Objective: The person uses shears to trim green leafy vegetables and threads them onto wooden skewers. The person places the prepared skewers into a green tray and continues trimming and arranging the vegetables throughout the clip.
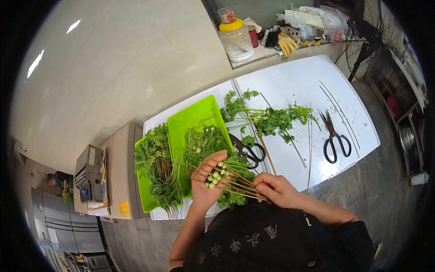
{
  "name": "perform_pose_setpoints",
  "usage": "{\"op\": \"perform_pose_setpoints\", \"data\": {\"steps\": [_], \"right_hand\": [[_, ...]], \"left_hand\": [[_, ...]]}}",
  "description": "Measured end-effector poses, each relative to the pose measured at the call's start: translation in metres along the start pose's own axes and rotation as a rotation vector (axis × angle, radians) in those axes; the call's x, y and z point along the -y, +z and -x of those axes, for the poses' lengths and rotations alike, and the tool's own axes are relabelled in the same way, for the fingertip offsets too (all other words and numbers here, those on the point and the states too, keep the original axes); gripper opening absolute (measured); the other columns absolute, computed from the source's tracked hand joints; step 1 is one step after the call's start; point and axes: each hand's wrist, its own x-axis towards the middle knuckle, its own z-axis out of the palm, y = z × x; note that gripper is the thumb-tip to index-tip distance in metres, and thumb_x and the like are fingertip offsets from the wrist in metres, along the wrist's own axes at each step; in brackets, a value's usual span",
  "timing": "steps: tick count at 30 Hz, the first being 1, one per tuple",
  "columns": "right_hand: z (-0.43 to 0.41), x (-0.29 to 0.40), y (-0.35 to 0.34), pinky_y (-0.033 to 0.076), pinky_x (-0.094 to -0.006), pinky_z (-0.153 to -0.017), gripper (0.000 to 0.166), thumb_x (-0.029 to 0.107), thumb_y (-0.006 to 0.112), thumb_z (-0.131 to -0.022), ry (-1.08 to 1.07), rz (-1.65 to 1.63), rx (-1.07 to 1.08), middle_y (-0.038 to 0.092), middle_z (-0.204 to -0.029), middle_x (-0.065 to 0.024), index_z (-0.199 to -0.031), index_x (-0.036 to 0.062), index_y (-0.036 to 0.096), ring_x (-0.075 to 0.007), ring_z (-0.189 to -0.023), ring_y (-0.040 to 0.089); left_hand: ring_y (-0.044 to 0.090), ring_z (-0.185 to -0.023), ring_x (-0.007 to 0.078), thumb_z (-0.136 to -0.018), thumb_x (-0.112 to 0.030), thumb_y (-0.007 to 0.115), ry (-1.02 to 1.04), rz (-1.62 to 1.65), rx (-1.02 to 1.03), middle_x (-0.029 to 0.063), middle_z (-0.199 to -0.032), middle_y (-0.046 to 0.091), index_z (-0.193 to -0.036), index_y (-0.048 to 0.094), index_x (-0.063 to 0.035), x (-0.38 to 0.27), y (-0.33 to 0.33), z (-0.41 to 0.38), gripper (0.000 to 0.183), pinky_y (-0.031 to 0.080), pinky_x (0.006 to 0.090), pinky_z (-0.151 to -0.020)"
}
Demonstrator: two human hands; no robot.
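My left hand (pixel 206 175) is cupped around a bunch of leafy green stems, their pale cut ends (pixel 217 175) bunched at the palm. Several thin wooden skewers (pixel 239 185) cross that palm among the stem ends. On the right, the skewers' ends are pinched in my right hand (pixel 277 190). Leaves of the bunch (pixel 232 199) hang below, close to my black apron (pixel 248 238). Just beyond my hands stands a lime-green plastic tray (pixel 193 110) with leafy greens (pixel 207 144) in it. Whether every skewer pierces a stem is hard to see.
Another green tray (pixel 145 200) holds skewered greens (pixel 158 163). Black-handled scissors (pixel 334 139) lie on the white table (pixel 289 73), with a second pair (pixel 255 154) by the tray. Loose herbs (pixel 272 120) and skewers (pixel 338 110) lie there too. A fan (pixel 365 40) stands right; a person (pixel 63 180) is far left.
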Motion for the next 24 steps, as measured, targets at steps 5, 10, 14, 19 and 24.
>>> {"op": "perform_pose_setpoints", "data": {"steps": [5, 10, 14, 19, 24], "right_hand": [[-0.001, 0.001, 0.000, 0.045, -0.0255, -0.054, 0.017, 0.020, 0.047, -0.102, 0.022, 0.017, 0.011, 0.061, -0.068, -0.0023, -0.105, 0.0052, 0.054, -0.0089, -0.056, 0.055], [-0.003, 0.006, -0.011, 0.048, -0.0316, -0.061, 0.016, 0.018, 0.052, -0.098, -0.066, 0.243, -0.054, 0.062, -0.073, -0.0090, -0.097, 0.0032, 0.058, -0.0205, -0.063, 0.060], [-0.012, -0.014, -0.064, 0.049, -0.0317, -0.066, 0.015, 0.013, 0.064, -0.090, -0.203, 0.489, -0.426, 0.064, -0.086, -0.0134, -0.096, -0.0013, 0.063, -0.0213, -0.075, 0.062], [0.044, -0.092, -0.190, 0.051, -0.0467, -0.080, 0.038, 0.014, 0.070, -0.076, 0.440, 1.298, -1.008, 0.058, -0.105, -0.0199, -0.109, 0.0014, 0.056, -0.0387, -0.100, 0.056], [0.081, -0.131, -0.222, 0.051, -0.0483, -0.080, 0.039, 0.015, 0.067, -0.077, 0.589, 1.335, -1.054, 0.057, -0.103, -0.0220, -0.112, 0.0025, 0.054, -0.0402, -0.098, 0.057]], "left_hand": [[0.062, -0.100, 0.0147, -0.073, 0.015, 0.067, -0.060, 0.143, -0.032, 0.0119, -0.123, 0.060, -0.112, 0.060, 0.0041, 0.006, -0.003, 0.002, 0.041, 0.053, 0.0281, -0.083], [0.063, -0.099, 0.0206, -0.075, 0.007, 0.070, 0.086, -0.247, 0.074, 0.0117, -0.122, 0.061, -0.111, 0.060, 0.0010, 0.015, -0.008, 0.000, 0.037, 0.053, 0.0357, -0.086], [0.060, -0.079, 0.0140, -0.088, 0.005, 0.059, -0.064, 0.210, 0.001, 0.0107, -0.105, 0.063, -0.116, 0.054, 0.0030, 0.000, -0.008, 0.006, 0.029, 0.051, 0.0233, -0.070], [0.059, -0.088, 0.0125, -0.084, 0.007, 0.064, -0.167, 0.311, -0.045, 0.0074, -0.101, 0.064, -0.109, 0.056, 0.0002, -0.003, -0.008, 0.011, 0.028, 0.050, 0.0230, -0.074], [0.059, -0.074, 0.0147, -0.095, -0.021, 0.048, -0.225, 0.224, -0.077, 0.0105, -0.098, 0.064, -0.107, 0.059, 0.0027, 0.003, -0.016, 0.008, 0.028, 0.051, 0.0236, -0.063]]}}
